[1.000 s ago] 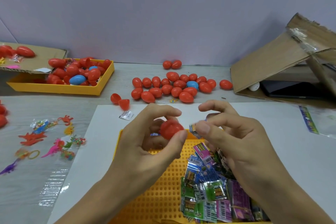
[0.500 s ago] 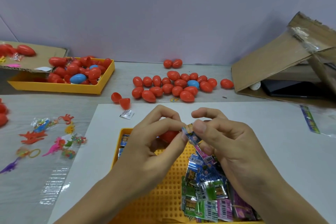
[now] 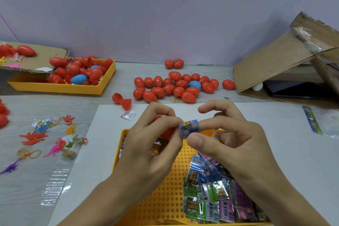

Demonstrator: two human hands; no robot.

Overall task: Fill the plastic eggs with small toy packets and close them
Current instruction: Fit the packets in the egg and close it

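Note:
A small blue toy packet [image 3: 189, 128], rolled up, is pinched between the fingertips of my left hand [image 3: 156, 145] and my right hand [image 3: 225, 143] above the yellow perforated tray [image 3: 165, 189]. My left hand also holds a red egg half [image 3: 167, 132] in its palm, mostly hidden behind the fingers. A heap of toy packets [image 3: 214, 191] in green, blue and purple lies in the tray under my right wrist. Two open red egg halves [image 3: 122, 100] lie on the table beyond the white sheet.
A cluster of closed red eggs with one blue egg [image 3: 181, 86] lies at mid-table. A yellow bin [image 3: 60, 88] of eggs stands at far left, under a cardboard flap [image 3: 33, 60]. Loose plastic toys [image 3: 45, 139] lie at left. A cardboard box [image 3: 286, 64] is at right.
The red egg half has sunk from my left fingertips into the palm. Both hands have come together on the blue packet, which is now rolled up between them.

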